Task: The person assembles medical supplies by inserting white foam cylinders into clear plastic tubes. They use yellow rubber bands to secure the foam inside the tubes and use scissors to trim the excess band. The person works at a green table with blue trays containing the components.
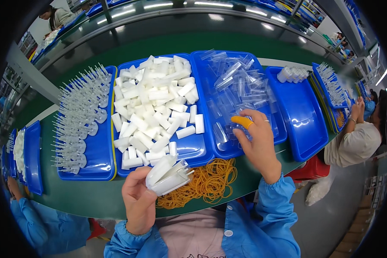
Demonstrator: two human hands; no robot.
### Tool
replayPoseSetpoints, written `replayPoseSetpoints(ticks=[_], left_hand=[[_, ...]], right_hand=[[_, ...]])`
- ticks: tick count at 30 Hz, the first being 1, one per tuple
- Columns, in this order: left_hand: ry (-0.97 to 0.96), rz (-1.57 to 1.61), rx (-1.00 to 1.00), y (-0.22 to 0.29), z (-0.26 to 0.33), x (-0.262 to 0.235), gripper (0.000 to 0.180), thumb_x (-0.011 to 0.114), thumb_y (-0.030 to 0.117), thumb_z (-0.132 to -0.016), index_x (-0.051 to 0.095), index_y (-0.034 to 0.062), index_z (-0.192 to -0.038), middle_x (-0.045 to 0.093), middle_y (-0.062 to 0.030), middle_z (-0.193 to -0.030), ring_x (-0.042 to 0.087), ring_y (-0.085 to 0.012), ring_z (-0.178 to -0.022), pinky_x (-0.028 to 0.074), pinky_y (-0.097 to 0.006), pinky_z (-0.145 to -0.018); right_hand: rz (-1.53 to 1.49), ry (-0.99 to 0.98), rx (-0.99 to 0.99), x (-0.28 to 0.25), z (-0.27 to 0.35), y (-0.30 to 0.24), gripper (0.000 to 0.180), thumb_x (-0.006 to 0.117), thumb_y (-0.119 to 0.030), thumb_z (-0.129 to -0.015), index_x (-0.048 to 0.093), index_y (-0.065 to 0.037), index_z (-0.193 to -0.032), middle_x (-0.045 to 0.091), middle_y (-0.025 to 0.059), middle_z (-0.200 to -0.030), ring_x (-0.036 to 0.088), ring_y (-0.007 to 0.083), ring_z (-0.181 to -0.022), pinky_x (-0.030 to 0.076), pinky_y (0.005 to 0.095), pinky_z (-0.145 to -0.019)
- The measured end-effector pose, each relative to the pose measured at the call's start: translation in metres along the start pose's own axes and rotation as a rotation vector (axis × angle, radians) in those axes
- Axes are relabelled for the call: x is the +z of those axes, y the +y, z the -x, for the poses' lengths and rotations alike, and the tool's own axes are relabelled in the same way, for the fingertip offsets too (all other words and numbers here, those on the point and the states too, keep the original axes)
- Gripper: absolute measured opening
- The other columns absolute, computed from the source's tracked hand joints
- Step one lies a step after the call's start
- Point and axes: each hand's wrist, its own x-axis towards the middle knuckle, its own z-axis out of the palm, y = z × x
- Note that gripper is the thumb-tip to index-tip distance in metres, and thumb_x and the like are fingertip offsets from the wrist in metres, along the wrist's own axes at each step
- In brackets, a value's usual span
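Observation:
My left hand is closed around a white plastic part with white wedge-like pieces and thin prongs pointing right, held in front of the foam tray. Over the tray of clear plastic tubes, my right hand has its thumb and index finger apart, with a yellow finger cot on one finger. No object shows between those fingers. Left of it, white foam blocks are heaped in a blue tray. Below the trays, between my hands, lies a pile of orange-yellow rubber bands.
At the left, a blue tray holds rows of clear pronged parts. A blue tray at the right has several white cylindrical parts at its far end. Other people sit along the green table at both sides.

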Motion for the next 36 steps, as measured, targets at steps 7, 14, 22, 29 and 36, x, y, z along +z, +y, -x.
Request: replayPoseSetpoints(ticks=[7, 14, 22, 29, 36], left_hand=[[-0.043, 0.044, 0.0, -0.002, 0.0, 0.0, 0.043, 0.065, 0.008, -0.074, 0.052, -0.0027, -0.113, 0.057, -0.0109, -0.11, 0.055, -0.0195, -0.104, 0.042, -0.033, -0.093], [-0.065, 0.063, -0.002, -0.005, -0.001, -0.007, 0.042, 0.062, 0.0, -0.074, 0.052, -0.003, -0.115, 0.056, -0.0115, -0.112, 0.054, -0.0208, -0.108, 0.041, -0.035, -0.095], [-0.207, -0.184, 0.16, -0.013, -0.005, -0.007, 0.051, 0.072, -0.006, -0.072, 0.051, -0.0063, -0.119, 0.045, -0.0113, -0.117, 0.053, -0.022, -0.109, 0.044, -0.036, -0.098], [-0.227, -0.47, 0.339, -0.01, -0.001, -0.004, 0.046, 0.074, -0.003, -0.07, 0.058, -0.0022, -0.114, 0.048, -0.0126, -0.112, 0.054, -0.0198, -0.102, 0.048, -0.031, -0.089], [-0.228, -0.469, 0.337, -0.011, -0.001, -0.001, 0.045, 0.075, -0.002, -0.069, 0.06, -0.0016, -0.111, 0.051, -0.0128, -0.109, 0.055, -0.0196, -0.099, 0.048, -0.029, -0.085]], right_hand=[[0.202, -0.288, -0.06, 0.003, -0.023, -0.002, 0.019, 0.072, -0.014, -0.07, 0.068, -0.008, -0.088, 0.054, 0.0056, -0.095, 0.051, 0.0254, -0.091, 0.037, 0.0371, -0.076], [0.074, 0.039, -0.013, 0.012, -0.025, -0.011, 0.025, 0.074, -0.018, -0.072, 0.062, -0.009, -0.092, 0.06, 0.0058, -0.077, 0.059, 0.0228, -0.074, 0.044, 0.0351, -0.066], [-0.888, 0.044, 0.426, -0.014, -0.004, -0.056, 0.023, 0.07, -0.002, -0.074, 0.054, -0.005, -0.09, 0.045, -0.0053, -0.061, 0.042, 0.0013, -0.054, 0.033, 0.0177, -0.051], [-1.275, -0.257, 0.313, -0.031, -0.003, -0.066, 0.03, 0.061, 0.002, -0.078, 0.055, 0.002, -0.108, 0.056, 0.0046, -0.091, 0.055, 0.0117, -0.085, 0.044, 0.0242, -0.078], [-1.221, -0.041, 0.42, -0.011, 0.005, -0.07, 0.043, 0.064, 0.002, -0.079, 0.046, 0.001, -0.118, 0.06, 0.0092, -0.095, 0.058, 0.0153, -0.09, 0.045, 0.029, -0.084]])
